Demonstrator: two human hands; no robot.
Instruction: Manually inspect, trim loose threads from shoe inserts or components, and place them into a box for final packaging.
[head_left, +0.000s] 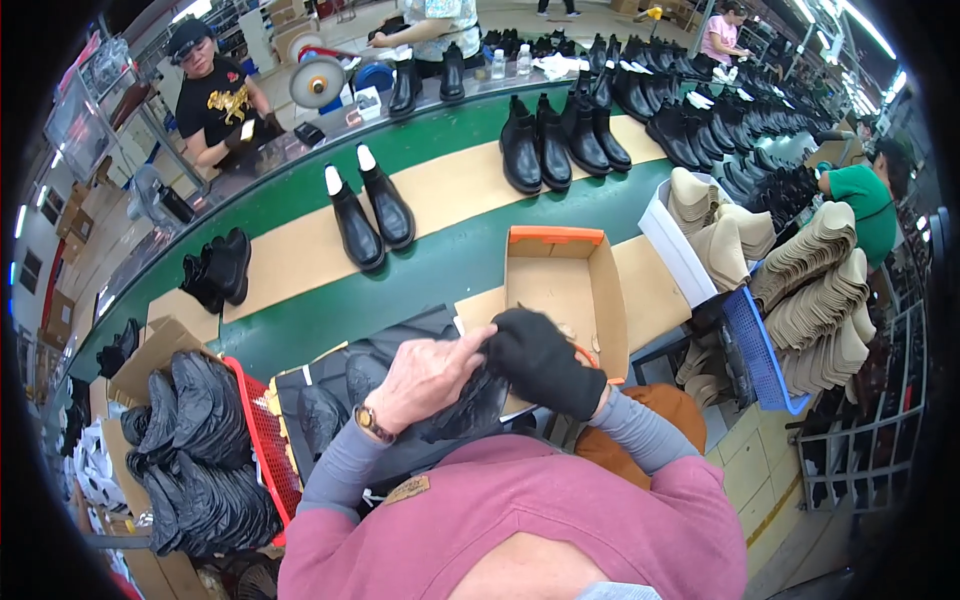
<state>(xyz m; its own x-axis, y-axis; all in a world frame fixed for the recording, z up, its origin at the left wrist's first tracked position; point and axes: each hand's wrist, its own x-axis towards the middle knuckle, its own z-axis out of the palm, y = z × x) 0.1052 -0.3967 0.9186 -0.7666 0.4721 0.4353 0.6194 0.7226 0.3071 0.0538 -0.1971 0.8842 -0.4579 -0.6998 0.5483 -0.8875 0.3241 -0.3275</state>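
Note:
My bare left hand (425, 378), with a watch at the wrist, has its fingers curled and its index finger against my right hand. A black glove (560, 375) covers my right hand (545, 362), whose fingers are bent in. Whatever lies between the two hands is hidden. Below them, black plastic-wrapped pieces (375, 375) rest on a dark sheet at the bench edge. Just beyond my right hand stands an open cardboard box (548, 275) with an orange rim; orange-handled scissors (588, 352) are partly visible by the glove.
Black ankle boots (360, 220) stand along the green conveyor (270, 205) on cardboard strips. At left, a red basket (262, 430) is beside a carton of black-wrapped forms (200, 450). At right, a blue basket (755, 345) adjoins stacked beige inserts (810, 270). A co-worker (225, 105) sits across the conveyor.

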